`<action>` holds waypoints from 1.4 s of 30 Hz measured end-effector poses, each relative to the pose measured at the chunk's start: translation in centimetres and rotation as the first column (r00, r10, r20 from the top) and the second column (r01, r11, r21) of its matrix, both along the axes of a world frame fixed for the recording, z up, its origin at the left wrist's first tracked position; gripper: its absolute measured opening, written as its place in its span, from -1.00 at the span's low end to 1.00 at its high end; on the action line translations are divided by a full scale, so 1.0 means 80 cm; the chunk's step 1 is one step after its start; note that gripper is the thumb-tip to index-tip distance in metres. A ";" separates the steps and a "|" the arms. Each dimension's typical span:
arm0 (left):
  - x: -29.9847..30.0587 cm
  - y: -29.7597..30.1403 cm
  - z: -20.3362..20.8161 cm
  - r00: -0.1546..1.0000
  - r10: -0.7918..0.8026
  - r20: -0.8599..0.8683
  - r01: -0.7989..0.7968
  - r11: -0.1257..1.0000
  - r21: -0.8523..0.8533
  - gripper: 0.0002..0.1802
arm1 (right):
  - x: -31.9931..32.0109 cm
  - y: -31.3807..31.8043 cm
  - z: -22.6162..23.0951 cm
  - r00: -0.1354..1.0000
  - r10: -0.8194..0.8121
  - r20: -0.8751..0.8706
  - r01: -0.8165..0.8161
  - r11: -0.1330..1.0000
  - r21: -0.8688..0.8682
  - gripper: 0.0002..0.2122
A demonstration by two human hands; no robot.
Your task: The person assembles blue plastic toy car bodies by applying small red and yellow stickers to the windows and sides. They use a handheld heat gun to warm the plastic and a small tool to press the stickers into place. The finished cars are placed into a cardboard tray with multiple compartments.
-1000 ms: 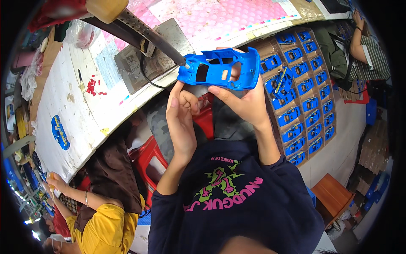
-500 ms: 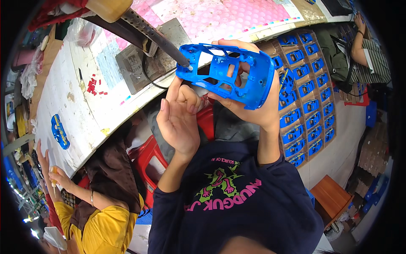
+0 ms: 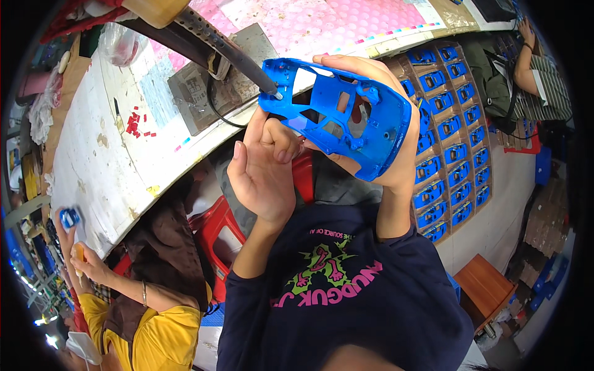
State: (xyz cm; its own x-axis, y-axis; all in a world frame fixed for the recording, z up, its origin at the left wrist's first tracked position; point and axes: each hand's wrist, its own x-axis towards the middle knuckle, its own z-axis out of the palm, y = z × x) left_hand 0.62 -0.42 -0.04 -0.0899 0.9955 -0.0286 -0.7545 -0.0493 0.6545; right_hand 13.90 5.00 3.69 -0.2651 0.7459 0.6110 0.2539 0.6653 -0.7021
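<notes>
A blue plastic toy car body (image 3: 337, 105), with window openings facing up, is gripped along its right side by my right hand (image 3: 399, 151). Fingers wrap the far edge, and others show through the openings. My left hand (image 3: 266, 167) has its index finger stretched up to the body's left end, touching near the underside; its thumb stands apart and the other fingers curl. A soldering iron (image 3: 241, 62) with a perforated metal sleeve slants down from the upper left. Its tip meets, or sits just over, the body's left end.
Beneath the iron, a worn metal plate (image 3: 185, 102) lies on the white table (image 3: 105, 179), near small red pieces (image 3: 137, 122). Brown trays (image 3: 461, 105) of blue car bodies stand at right. A co-worker in yellow (image 3: 158, 334) holds a blue car piece (image 3: 69, 217) at lower left.
The car body has turned clockwise, its right end swinging down and right with my right hand. My left hand has barely moved. The co-worker has picked up the blue piece from the table.
</notes>
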 end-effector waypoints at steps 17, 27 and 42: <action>0.002 0.002 0.005 1.000 0.001 0.004 -0.001 1.000 -0.018 -0.31 | 0.000 0.003 -0.002 0.999 0.010 -0.041 -0.010 1.000 0.005 -0.52; 0.001 0.003 0.004 0.999 -0.020 0.031 0.020 1.000 -0.008 -0.31 | 0.000 0.003 0.000 0.999 0.021 -0.039 -0.020 1.000 0.007 -0.51; 0.000 0.001 0.005 1.000 -0.012 -0.018 0.011 0.999 -0.046 -0.29 | 0.001 0.001 0.004 1.000 -0.001 -0.005 0.001 1.000 0.007 -0.51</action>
State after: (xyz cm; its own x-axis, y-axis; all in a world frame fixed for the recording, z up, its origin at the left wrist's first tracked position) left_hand 0.61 -0.38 0.40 -0.0792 0.9942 -0.0727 -0.7428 -0.0102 0.6695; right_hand 13.99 5.06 4.00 -0.2618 0.7418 0.6174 0.2512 0.6701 -0.6985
